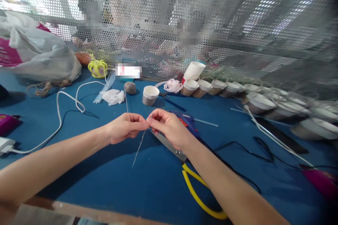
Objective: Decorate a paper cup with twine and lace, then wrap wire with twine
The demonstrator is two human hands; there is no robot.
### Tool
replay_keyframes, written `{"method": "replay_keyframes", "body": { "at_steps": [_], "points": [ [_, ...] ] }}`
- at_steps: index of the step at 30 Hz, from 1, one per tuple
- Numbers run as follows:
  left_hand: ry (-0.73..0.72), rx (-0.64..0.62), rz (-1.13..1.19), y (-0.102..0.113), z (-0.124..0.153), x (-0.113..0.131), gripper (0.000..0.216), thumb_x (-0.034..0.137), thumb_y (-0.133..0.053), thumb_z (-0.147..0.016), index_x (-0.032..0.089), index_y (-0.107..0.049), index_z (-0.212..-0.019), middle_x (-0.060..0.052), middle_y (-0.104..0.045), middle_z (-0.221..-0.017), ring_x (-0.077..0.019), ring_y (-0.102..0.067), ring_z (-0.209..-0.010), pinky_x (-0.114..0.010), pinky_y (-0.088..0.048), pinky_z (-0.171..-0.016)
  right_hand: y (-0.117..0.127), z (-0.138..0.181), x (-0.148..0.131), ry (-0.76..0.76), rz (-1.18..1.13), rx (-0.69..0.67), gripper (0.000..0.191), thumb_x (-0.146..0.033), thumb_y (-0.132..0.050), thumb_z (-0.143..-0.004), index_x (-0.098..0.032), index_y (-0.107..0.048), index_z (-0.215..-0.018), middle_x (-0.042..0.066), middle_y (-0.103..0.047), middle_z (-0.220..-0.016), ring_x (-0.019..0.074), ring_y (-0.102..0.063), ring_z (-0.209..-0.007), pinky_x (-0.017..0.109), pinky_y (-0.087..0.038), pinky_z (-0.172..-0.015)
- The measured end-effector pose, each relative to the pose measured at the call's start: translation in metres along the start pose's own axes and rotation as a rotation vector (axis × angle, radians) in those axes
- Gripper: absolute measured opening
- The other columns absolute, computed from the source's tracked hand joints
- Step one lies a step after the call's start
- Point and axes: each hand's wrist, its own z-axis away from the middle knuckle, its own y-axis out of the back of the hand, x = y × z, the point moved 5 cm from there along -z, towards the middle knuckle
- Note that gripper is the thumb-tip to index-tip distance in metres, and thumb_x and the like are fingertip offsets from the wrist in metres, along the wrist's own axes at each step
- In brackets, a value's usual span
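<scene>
My left hand [129,126] and my right hand [167,126] meet fingertip to fingertip above the blue table. Both are closed in a pinch on a thin string [139,147], whose loose end hangs down below them. Under my right hand and forearm lie yellow-handled scissors [202,200], partly covered. A blue glue gun [194,126] rests just behind that wrist. Beyond my hands stands a small cup [150,95] wrapped in grey-brown material with a white rim. To its left sits a ball of grey yarn [130,88], its strand running toward me.
Many similar wrapped cups [260,102] line the right and back. A white plastic bag [39,49] fills the back left. White cables [60,112] cross the left, black cords the right. A dark phone-like slab [282,135] lies right. A perforated metal screen [158,17] rises behind.
</scene>
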Motion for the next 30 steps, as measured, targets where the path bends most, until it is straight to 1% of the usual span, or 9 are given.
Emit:
{"method": "replay_keyframes", "body": {
  "at_steps": [3,5,8,10,15,17,23,27,30],
  "points": [
    [-0.060,0.083,-0.081,0.001,0.002,0.000,0.028,0.032,-0.070,-0.063,0.013,-0.049,-0.062,0.010,-0.034,-0.042,-0.0005,-0.023,-0.038,-0.021,-0.009,-0.041,-0.001,0.000,0.000,-0.019,0.042,0.025,0.031,-0.039,-0.070,-0.063,-0.016,-0.049,-0.064,-0.007,-0.044,-0.054,0.0052,-0.039,-0.046,0.022,-0.030,-0.046],
    [-0.087,0.103,-0.119,0.002,0.003,0.001,0.026,0.031,-0.069,-0.063,0.013,-0.050,-0.062,0.010,-0.036,-0.043,-0.0007,-0.024,-0.038,-0.021,-0.011,-0.040,-0.002,0.000,-0.001,-0.039,0.057,0.011,0.031,-0.042,-0.067,-0.066,-0.016,-0.050,-0.066,-0.006,-0.046,-0.056,0.0059,-0.041,-0.047,0.022,-0.031,-0.047],
    [-0.077,0.091,-0.131,0.002,0.005,-0.001,0.024,0.030,-0.068,-0.063,0.013,-0.052,-0.063,0.010,-0.038,-0.044,-0.0010,-0.024,-0.039,-0.020,-0.012,-0.041,-0.004,0.001,-0.003,-0.030,0.061,-0.036,0.029,-0.044,-0.062,-0.070,-0.016,-0.054,-0.072,-0.004,-0.051,-0.059,0.0072,-0.045,-0.051,0.023,-0.035,-0.049],
    [-0.058,0.082,-0.146,0.003,0.005,-0.002,0.023,0.029,-0.068,-0.063,0.013,-0.052,-0.062,0.009,-0.039,-0.045,-0.0014,-0.025,-0.040,-0.020,-0.013,-0.041,-0.005,0.000,-0.003,-0.008,0.081,-0.047,0.029,-0.043,-0.064,-0.069,-0.016,-0.054,-0.070,-0.004,-0.051,-0.059,0.0072,-0.045,-0.051,0.023,-0.036,-0.050],
    [-0.054,0.035,-0.167,0.005,0.007,-0.004,0.022,0.031,-0.066,-0.065,0.012,-0.056,-0.071,0.008,-0.042,-0.051,-0.0019,-0.025,-0.042,-0.020,-0.015,-0.042,-0.005,0.001,0.003,-0.004,0.091,0.001,0.030,-0.043,-0.065,-0.068,-0.016,-0.051,-0.067,-0.005,-0.051,-0.056,0.0071,-0.044,-0.050,0.023,-0.036,-0.050],
    [-0.071,0.025,-0.235,0.006,0.008,-0.003,0.022,0.032,-0.063,-0.068,0.012,-0.057,-0.075,0.006,-0.044,-0.054,-0.0026,-0.026,-0.044,-0.020,-0.016,-0.043,-0.005,0.002,0.006,-0.013,0.085,0.008,0.030,-0.043,-0.064,-0.069,-0.016,-0.051,-0.067,-0.005,-0.050,-0.055,0.0071,-0.044,-0.049,0.023,-0.036,-0.049],
    [-0.186,0.063,-0.522,0.006,0.010,0.001,0.020,0.032,-0.056,-0.073,0.013,-0.054,-0.068,0.005,-0.044,-0.057,-0.0057,-0.033,-0.051,-0.020,-0.024,-0.047,-0.004,0.003,0.015,-0.012,0.111,0.027,0.030,-0.044,-0.062,-0.072,-0.017,-0.049,-0.067,-0.006,-0.046,-0.055,0.0074,-0.043,-0.048,0.023,-0.036,-0.047],
    [-0.179,0.087,-0.556,0.005,0.010,0.001,0.020,0.032,-0.054,-0.074,0.013,-0.053,-0.066,0.005,-0.043,-0.056,-0.0061,-0.033,-0.051,-0.020,-0.025,-0.047,-0.002,0.004,0.016,0.012,0.175,0.071,0.029,-0.043,-0.060,-0.074,-0.018,-0.047,-0.066,-0.006,-0.045,-0.053,0.0075,-0.042,-0.046,0.023,-0.035,-0.047],
    [-0.156,0.095,-0.535,0.004,0.011,-0.001,0.019,0.032,-0.056,-0.072,0.013,-0.053,-0.066,0.005,-0.044,-0.056,-0.0060,-0.033,-0.051,-0.020,-0.025,-0.047,-0.002,0.006,0.013,0.018,0.230,0.104,0.030,-0.043,-0.060,-0.074,-0.018,-0.046,-0.064,-0.007,-0.043,-0.051,0.0069,-0.038,-0.044,0.023,-0.031,-0.044]
  ]
}}
